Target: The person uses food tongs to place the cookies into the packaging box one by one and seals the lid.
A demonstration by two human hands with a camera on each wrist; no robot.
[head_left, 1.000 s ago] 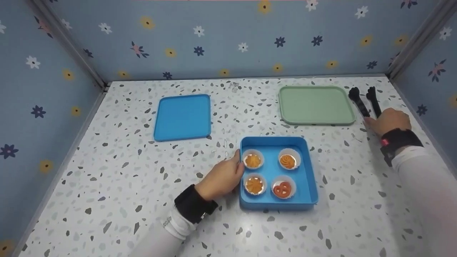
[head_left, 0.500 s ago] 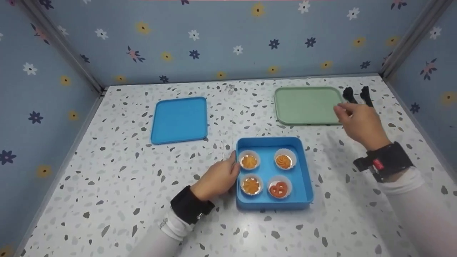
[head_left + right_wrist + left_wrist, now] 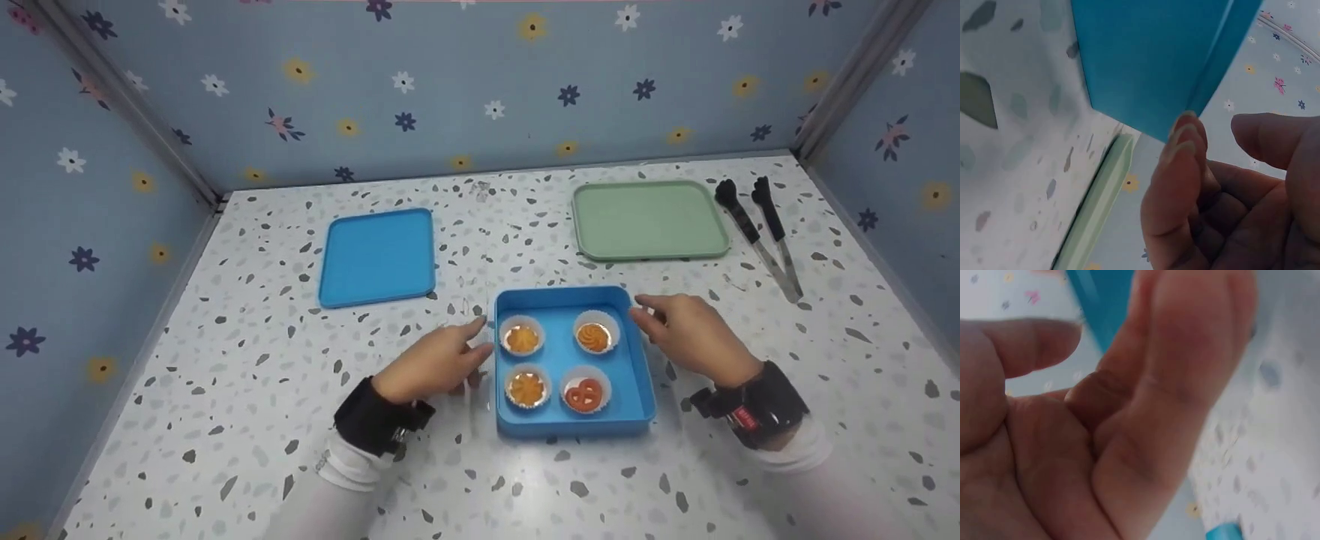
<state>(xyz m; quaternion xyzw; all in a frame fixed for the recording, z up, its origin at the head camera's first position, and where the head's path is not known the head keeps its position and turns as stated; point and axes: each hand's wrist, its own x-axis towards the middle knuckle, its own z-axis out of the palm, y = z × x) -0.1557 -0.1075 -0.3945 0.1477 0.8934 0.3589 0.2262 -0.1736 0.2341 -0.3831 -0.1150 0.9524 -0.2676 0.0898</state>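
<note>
A square blue box (image 3: 576, 430) sits upright on the table, its top uncovered. Inside are white paper cups holding orange-brown cookies: two star-shaped (image 3: 523, 340), one swirled (image 3: 592, 337), and a reddish pretzel-shaped cookie (image 3: 583, 395). Just left of the box is my left hand (image 3: 435, 365), thumb and forefinger spread, a small gap from the wall. My right hand (image 3: 694, 337) is by the far right corner, its fingertips close to the box's outer wall; in the right wrist view they are at the edge of the blue wall (image 3: 1140, 62), contact unclear. Neither hand holds anything.
A flat square blue lid-like piece (image 3: 379, 259) lies at the back left. Towards the back right is a green tray (image 3: 649, 221), with black-tipped metal tongs (image 3: 771, 214) lying spread beside it. Flower-patterned panels (image 3: 450, 82) border the table at the back and sides.
My right hand has let go of the tongs, leaving them on the table, and moved left and nearer to the box. My left hand has come off the box's left wall.
</note>
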